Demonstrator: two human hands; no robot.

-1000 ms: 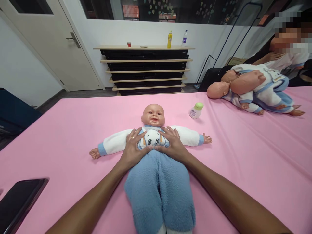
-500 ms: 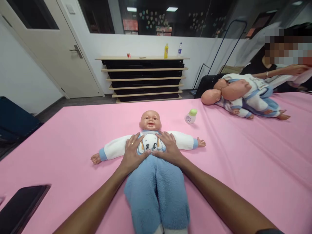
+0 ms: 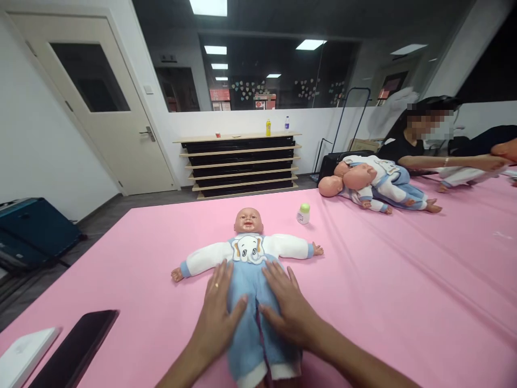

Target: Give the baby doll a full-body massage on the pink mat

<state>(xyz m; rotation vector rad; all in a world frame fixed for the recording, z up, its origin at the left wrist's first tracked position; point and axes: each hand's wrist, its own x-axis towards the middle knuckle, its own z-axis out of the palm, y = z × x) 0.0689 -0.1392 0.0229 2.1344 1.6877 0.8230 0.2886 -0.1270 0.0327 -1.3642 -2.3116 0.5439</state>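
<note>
A baby doll lies on its back on the pink-covered table, head away from me and arms spread wide. It wears a white top with an elephant face and light blue trousers. My left hand rests flat along the trousers' left side, fingers stretched toward the waist. On the other trouser leg lies my right hand, fingers spread. Both hands touch the cloth without gripping it. Just beyond the doll's arm on the right stands a small white bottle with a green cap.
A black phone and a white box-like object lie at the near left. More dolls are piled at the far right, beside a person handling another doll. Behind the table stands a low shelf stack.
Both hands have slid from the doll's chest down to its trousers, uncovering the elephant face. The head camera has tilted up, showing more of the room and the white object at left.
</note>
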